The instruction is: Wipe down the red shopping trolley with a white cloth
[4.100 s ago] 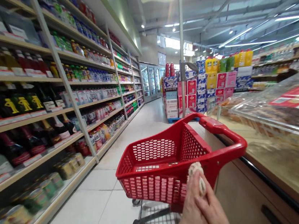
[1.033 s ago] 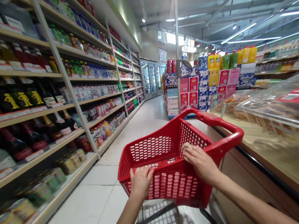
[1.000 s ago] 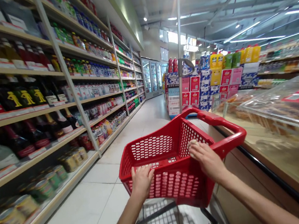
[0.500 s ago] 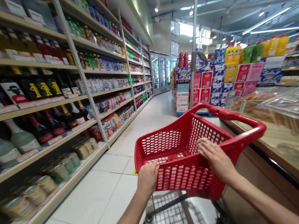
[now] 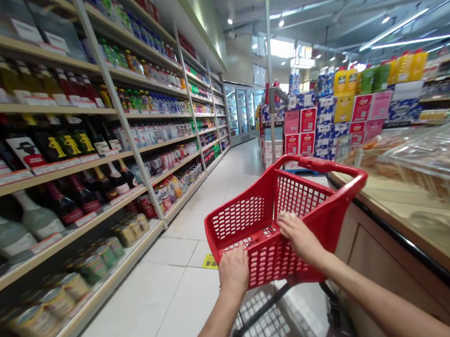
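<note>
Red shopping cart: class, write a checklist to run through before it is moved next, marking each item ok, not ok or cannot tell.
1. Left hand on the near rim of the cart: ok, curled over it.
2. Right hand at the same rim: ok, reaching over it; how firmly, cannot tell.
3. Push handle held: not ok, neither hand is on it.
4. Cart apart from the counter: cannot tell, the handle overlaps it in this view.
5. Floor toward the shelves: ok, tiles and a yellow floor sign show.

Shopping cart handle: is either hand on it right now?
No, the left hand and right hand both rest on the near side of the red cart, away from its handle.
</note>
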`<state>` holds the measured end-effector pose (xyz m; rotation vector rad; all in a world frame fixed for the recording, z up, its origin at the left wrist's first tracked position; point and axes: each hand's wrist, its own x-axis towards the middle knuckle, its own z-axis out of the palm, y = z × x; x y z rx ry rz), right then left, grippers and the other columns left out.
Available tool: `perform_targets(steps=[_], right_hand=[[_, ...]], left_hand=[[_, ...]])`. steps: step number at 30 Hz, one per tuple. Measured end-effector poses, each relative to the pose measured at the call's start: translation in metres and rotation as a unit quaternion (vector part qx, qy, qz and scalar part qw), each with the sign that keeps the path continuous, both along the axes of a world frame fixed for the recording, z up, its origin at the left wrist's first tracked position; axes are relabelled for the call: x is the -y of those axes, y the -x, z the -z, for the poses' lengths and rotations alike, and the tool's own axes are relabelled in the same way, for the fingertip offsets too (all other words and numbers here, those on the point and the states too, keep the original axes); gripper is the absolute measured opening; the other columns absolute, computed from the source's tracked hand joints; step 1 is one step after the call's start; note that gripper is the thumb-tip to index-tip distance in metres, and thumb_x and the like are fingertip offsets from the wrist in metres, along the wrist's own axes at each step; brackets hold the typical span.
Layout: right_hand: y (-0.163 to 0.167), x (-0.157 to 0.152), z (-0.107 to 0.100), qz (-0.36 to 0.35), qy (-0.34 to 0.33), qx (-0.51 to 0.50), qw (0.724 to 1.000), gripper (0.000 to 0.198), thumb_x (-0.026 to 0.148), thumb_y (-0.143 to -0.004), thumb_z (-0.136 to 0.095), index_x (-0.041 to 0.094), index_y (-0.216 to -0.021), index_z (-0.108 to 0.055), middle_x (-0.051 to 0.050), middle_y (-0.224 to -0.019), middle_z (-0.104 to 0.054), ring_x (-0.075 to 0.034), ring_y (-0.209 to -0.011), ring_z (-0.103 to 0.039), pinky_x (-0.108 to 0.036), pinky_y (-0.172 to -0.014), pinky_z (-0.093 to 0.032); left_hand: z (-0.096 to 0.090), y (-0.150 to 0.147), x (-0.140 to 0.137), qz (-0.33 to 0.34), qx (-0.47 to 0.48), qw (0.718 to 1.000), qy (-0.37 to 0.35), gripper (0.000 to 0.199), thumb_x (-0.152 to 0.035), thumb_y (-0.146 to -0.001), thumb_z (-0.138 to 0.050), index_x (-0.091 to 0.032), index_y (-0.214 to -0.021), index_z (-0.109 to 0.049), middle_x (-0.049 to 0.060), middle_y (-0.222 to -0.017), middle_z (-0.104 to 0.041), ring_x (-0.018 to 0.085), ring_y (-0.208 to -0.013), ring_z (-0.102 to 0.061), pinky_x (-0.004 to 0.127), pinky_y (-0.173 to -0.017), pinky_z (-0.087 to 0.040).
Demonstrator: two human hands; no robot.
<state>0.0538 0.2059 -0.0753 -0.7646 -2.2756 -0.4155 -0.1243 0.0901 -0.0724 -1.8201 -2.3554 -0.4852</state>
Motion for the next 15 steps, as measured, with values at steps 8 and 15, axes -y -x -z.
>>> perform_targets(steps=[8, 15], right_hand=[[0.010, 0.002, 0.006, -0.083, 0.048, 0.009, 0.995, 0.033, 0.022, -0.087, -0.033, 0.012, -0.110, -0.054, -0.011, -0.116, -0.053, -0.022, -0.115, -0.040, -0.044, -0.096, -0.035], [0.017, 0.037, 0.014, -0.133, 0.104, 0.015, 0.986, 0.034, 0.015, -0.083, -0.036, 0.015, -0.114, -0.051, -0.011, -0.119, -0.051, -0.021, -0.116, -0.038, -0.044, -0.097, -0.033]], left_hand=[[-0.002, 0.028, 0.024, 0.145, 0.015, 0.989, 0.017, 0.031, -0.034, -0.082, -0.038, -0.023, -0.109, -0.049, 0.004, -0.115, -0.054, 0.020, -0.111, -0.043, 0.049, -0.099, -0.020], [0.025, -0.003, 0.012, 0.113, 0.006, 0.993, -0.014, 0.039, -0.031, -0.081, -0.040, -0.018, -0.118, -0.044, 0.006, -0.124, -0.047, 0.023, -0.119, -0.033, 0.047, -0.100, -0.021]])
